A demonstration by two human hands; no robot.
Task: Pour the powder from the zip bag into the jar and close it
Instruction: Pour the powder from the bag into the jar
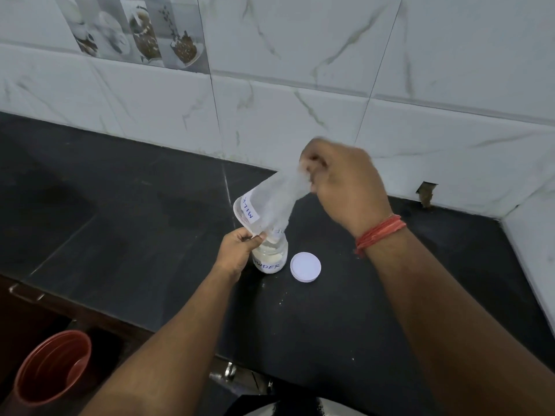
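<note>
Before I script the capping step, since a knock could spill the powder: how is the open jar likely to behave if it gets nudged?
The jar looks small, narrow and upright, only partly filled, so probably light and apt to tip. The left hand pinches the zip bag at its mouth rather than gripping the jar, so little steadies it. The lid lies beside it on the counter, so a tip would likely spill.
</note>
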